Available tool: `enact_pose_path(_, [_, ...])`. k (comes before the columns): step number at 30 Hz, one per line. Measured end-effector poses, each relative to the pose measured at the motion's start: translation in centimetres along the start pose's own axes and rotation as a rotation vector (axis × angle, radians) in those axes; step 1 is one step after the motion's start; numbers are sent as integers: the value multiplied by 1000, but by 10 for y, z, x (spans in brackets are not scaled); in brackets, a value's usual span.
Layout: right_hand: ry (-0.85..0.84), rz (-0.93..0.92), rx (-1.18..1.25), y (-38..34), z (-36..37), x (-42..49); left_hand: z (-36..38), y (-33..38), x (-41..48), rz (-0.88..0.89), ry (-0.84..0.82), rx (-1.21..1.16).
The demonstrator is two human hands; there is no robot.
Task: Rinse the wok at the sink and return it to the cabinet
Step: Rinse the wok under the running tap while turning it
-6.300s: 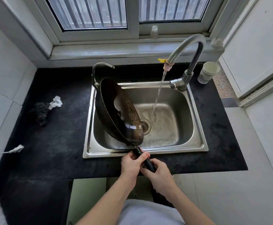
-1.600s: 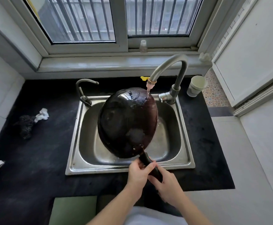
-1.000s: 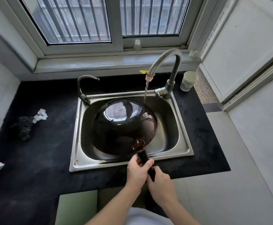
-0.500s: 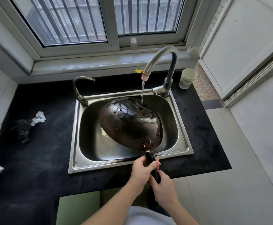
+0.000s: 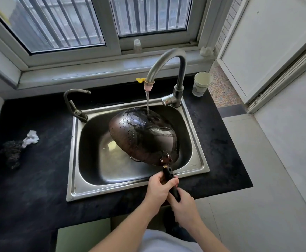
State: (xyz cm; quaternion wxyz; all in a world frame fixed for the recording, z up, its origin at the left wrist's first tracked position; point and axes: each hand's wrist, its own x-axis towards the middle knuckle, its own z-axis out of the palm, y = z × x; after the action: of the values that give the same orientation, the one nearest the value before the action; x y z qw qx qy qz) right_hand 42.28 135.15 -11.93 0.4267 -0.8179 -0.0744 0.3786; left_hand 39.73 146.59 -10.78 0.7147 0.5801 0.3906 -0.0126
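The dark wok hangs bottom-up and tilted over the steel sink, its wet underside facing me. Water runs from the curved tap onto the wok's far edge. Both hands grip the wok's black handle at the sink's front rim: my left hand holds it nearer the wok, my right hand holds it lower down, closer to my body. The wok's inside is hidden.
A small second tap stands at the sink's back left corner. A paper cup sits on the black counter at the back right. A dark scrubber and a crumpled white scrap lie to the left.
The wok has been turned from inside-up to bottom-up under the stream. In the last second it has tilted, its rim lifting on the left. Both hands stay on the handle.
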Motion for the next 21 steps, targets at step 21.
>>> enact_pose_path(21, [-97, 61, 206, -8, -26, 6, 19, 3, 24, 11, -14, 160])
